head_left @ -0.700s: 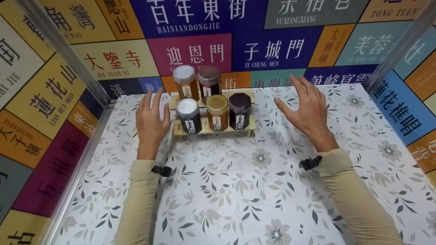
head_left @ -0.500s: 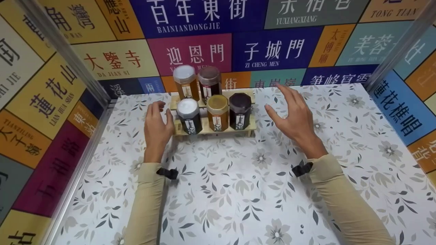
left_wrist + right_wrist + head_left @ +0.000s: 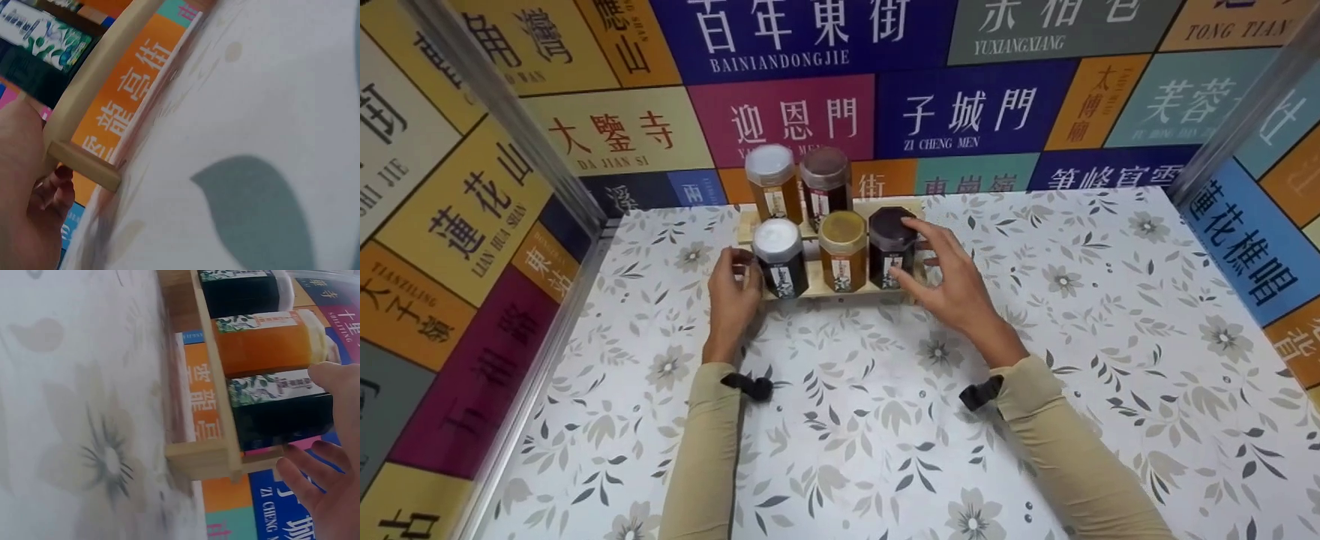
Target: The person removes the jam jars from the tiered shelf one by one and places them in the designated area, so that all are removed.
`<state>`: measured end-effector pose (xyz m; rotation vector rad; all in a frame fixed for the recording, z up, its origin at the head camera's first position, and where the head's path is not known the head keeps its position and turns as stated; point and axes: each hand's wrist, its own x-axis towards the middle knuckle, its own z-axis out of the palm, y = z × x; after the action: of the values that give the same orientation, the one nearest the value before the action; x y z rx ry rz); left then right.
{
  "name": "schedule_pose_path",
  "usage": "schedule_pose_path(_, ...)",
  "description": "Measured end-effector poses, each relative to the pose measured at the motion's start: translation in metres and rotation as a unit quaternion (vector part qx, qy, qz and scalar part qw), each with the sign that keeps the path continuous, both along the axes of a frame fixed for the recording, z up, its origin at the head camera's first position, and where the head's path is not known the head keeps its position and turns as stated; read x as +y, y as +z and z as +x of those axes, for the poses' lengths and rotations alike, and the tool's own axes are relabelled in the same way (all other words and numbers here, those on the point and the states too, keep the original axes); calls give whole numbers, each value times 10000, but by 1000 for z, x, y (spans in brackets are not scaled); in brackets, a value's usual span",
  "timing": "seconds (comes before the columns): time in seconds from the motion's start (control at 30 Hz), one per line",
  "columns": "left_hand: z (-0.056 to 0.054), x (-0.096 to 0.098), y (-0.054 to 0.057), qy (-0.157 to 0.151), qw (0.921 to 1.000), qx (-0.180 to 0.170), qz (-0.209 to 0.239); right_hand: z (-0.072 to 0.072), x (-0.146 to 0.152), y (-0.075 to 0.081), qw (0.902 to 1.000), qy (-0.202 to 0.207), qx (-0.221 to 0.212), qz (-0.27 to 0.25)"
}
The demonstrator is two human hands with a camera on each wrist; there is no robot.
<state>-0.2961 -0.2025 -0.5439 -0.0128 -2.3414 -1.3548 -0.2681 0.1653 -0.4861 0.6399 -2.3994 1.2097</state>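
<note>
A two-step wooden rack (image 3: 814,279) holds several eight-sided jars with pale labels. On its front step stand a dark jar with a white lid (image 3: 780,259), an amber jar (image 3: 844,259) and a dark jar with a dark lid (image 3: 891,236). My left hand (image 3: 733,300) grips the rack's left end, its curled fingers (image 3: 63,194) beside the leg in the left wrist view. My right hand (image 3: 960,289) is round the dark-lidded jar, thumb on its front near the label and fingers at its side. That jar stands upright on the step.
On the rear step are an amber jar with a white lid (image 3: 771,184) and a dark red jar (image 3: 826,184). The rack stands near the back of a table (image 3: 855,450) with a floral cover. Panels with large lettering (image 3: 787,112) line the back and sides.
Both hands have moved inward to the rack. The left has come to its left end and the right from open space onto the dark-lidded jar. The jars look unmoved.
</note>
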Motion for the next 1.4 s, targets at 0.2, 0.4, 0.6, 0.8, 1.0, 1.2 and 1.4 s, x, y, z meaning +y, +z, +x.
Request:
schedule_pose_path(0.2, 5, -1, -13, -83, 9975, -270, 647, 3, -12, -14, 9986, 93, -286, -441)
schedule_pose_path(0.4, 7, 2, -17, -156, 9946, -475, 913, 6, -17, -17, 9974, -399, -237, -551)
schedule_pose_path(0.6, 6, 4, -12, -114, 9936, -511, 1004, 6, -7, -13, 9973, -569, -187, -414)
schedule_pose_path(0.8, 5, 3, -10, -156, 9928, -441, 1106, 0, 19, -8, 9969, -636, -243, -401)
schedule_pose_path(1.0, 2, 2, -10, -174, 9929, -430, 1092, -10, 51, -12, 9932, -948, -233, -633)
schedule_pose_path(1.2, 1, 2, -9, -128, 9926, -481, 1105, -20, 79, -30, 9869, -1214, -699, -805)
schedule_pose_path(1.4, 2, 2, -10, -129, 9922, -383, 1180, -24, 82, -36, 9820, -1259, -1368, -343)
